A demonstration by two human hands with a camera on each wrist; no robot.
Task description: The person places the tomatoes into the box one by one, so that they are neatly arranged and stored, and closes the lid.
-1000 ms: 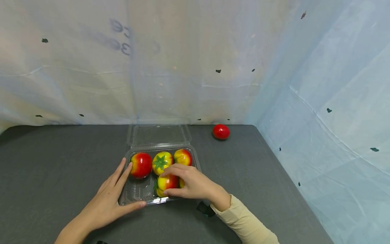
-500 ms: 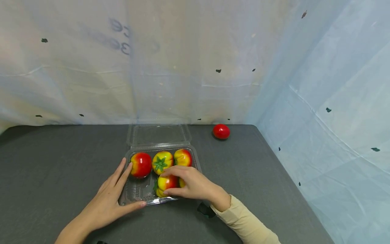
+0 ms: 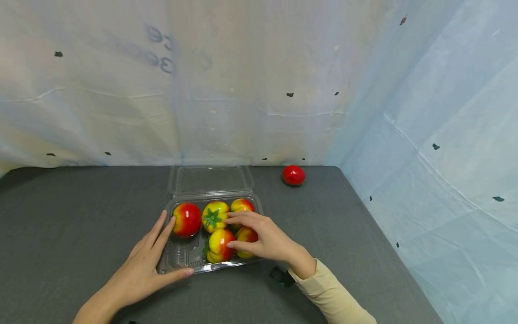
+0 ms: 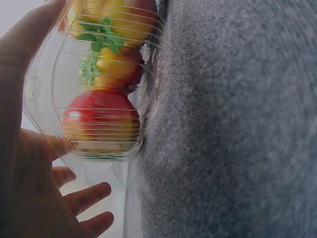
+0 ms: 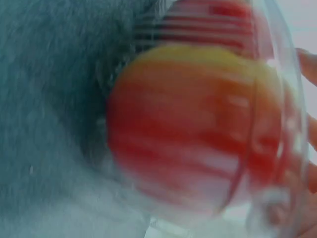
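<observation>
In the head view a clear plastic clamshell box (image 3: 178,265) holds several red-and-yellow, tomato-like fruits with green leafy tops. A redder fruit (image 3: 188,219) sits back left, beside a yellow fruit (image 3: 212,211) with its green star facing up. My right hand (image 3: 267,236) hovers over the box's right side, thumb and fingers apart. Its thumb tip is right by the front middle fruit (image 3: 220,247); another fruit (image 3: 247,240) is partly hidden beneath it. My left hand (image 3: 143,265) rests along the box's left corner, fingers at the left wall, thumb at the front edge. The right wrist view is blurred.
The box's clear lid (image 3: 212,179) lies folded back towards the wall. A plain red oval fruit (image 3: 293,175) stands on the dark grey table (image 3: 344,234) at the back right. Pale plastic sheeting (image 3: 243,90) hangs behind and on the right.
My right hand has let go of the front middle fruit and drawn back to the right. That fruit stays in the box. The left hand has kept its place.
</observation>
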